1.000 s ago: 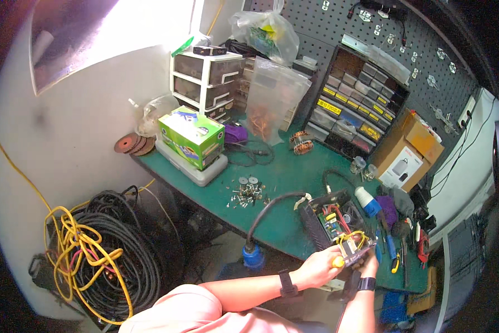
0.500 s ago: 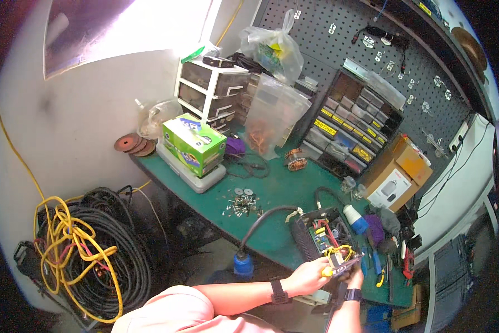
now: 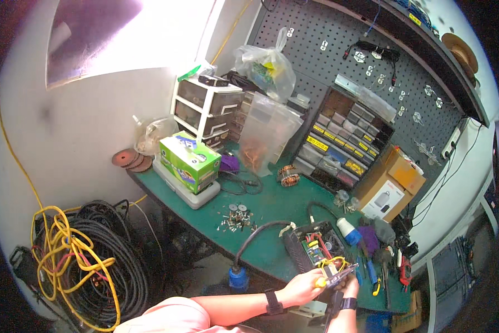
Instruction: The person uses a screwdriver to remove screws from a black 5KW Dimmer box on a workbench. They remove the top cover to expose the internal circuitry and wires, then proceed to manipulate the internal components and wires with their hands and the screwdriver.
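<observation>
An open black box-shaped device (image 3: 296, 247) lies at the bench's near edge. Its circuit board (image 3: 314, 250) and red wires show inside. Yellow wires (image 3: 334, 263) loop from it to a narrow dark panel with pale markings (image 3: 336, 277). My left hand (image 3: 303, 287) is closed at the panel's left end, beside a small yellow piece (image 3: 320, 282). From the right, my right hand (image 3: 349, 287) grips the panel's other end, its fingers partly hidden behind it. Two thick cables leave the device, one to a hanging blue plug (image 3: 238, 279), one to a white-and-blue connector (image 3: 349, 231).
Loose screws and washers (image 3: 237, 217) lie in a pile on the green bench (image 3: 205, 214). Pliers and other hand tools (image 3: 376, 277) lie to the right. Behind stand a green box (image 3: 189, 161), a copper-wound coil (image 3: 289, 175), a parts cabinet (image 3: 338, 136) and a cardboard box (image 3: 392, 188).
The whole view has shifted slightly, so the bench sits a little further left and lower. Both hands stay on the panel, with little visible change in their grip.
</observation>
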Tool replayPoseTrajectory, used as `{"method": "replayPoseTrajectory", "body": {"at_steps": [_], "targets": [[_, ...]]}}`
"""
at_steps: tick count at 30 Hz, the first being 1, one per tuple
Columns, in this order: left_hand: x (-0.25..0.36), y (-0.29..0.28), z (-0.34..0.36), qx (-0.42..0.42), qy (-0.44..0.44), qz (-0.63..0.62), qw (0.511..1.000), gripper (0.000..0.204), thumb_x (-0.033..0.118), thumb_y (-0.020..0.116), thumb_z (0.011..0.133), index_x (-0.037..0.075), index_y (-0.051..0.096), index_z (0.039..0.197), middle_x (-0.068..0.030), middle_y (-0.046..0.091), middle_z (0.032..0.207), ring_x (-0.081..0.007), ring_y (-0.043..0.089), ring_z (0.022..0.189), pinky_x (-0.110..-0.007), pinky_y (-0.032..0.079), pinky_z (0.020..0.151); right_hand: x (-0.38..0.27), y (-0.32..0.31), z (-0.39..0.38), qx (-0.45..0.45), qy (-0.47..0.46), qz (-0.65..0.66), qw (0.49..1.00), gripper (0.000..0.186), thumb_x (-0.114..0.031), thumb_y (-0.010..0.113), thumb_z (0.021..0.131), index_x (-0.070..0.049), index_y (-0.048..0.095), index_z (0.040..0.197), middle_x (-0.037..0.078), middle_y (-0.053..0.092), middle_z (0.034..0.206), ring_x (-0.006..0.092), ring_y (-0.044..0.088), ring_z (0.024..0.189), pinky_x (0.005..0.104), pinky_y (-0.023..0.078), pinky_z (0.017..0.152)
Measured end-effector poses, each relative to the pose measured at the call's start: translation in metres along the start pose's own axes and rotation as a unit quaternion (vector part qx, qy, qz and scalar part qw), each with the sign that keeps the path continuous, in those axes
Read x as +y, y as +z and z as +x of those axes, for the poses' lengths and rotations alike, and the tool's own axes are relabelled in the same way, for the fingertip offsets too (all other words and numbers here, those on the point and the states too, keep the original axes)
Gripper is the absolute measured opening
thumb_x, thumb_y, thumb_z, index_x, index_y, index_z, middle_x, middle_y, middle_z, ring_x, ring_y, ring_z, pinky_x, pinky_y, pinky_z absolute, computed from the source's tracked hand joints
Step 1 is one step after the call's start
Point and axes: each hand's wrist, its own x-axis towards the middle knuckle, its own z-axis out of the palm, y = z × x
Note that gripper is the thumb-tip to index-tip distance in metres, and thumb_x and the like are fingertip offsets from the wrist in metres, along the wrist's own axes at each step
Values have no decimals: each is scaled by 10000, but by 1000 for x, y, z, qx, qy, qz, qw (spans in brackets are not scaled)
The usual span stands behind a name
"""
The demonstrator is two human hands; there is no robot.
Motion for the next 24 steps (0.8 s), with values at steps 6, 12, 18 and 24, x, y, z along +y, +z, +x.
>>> {"method": "replayPoseTrajectory", "body": {"at_steps": [6,12,18,24], "targets": [[5,-3,0,-10,-7,6,1000,248,172,563,865,20,571,1060,-156,577,1024,-349,590,941,-391,499,815,3,7,-21,-6,-50,-30,998,281,-385,531,903,-209,536,684,-88,379,485,79,300,360,251,207,330],[14,-10,0,-19,-16,14,1000,263,184,565,861,20,566,1067,-163,577,1013,-356,595,922,-399,496,815,1,19,-29,0,-33,-3,999,258,-337,533,901,-194,536,687,-82,398,497,57,318,361,223,238,314],[12,-8,-1,-2,-2,2,1000,272,187,565,855,25,567,1073,-165,582,1015,-364,598,914,-401,498,802,-2,4,-17,-62,25,49,997,204,-324,485,905,-180,542,772,-51,471,559,106,406,382,273,287,315],[12,-9,0,-16,-11,16,1000,253,185,573,849,23,571,1043,-160,587,979,-362,600,901,-398,499,789,-1,16,-28,-1,-16,28,999,198,-310,530,899,-191,568,745,-76,389,502,88,346,387,266,254,341]]}}
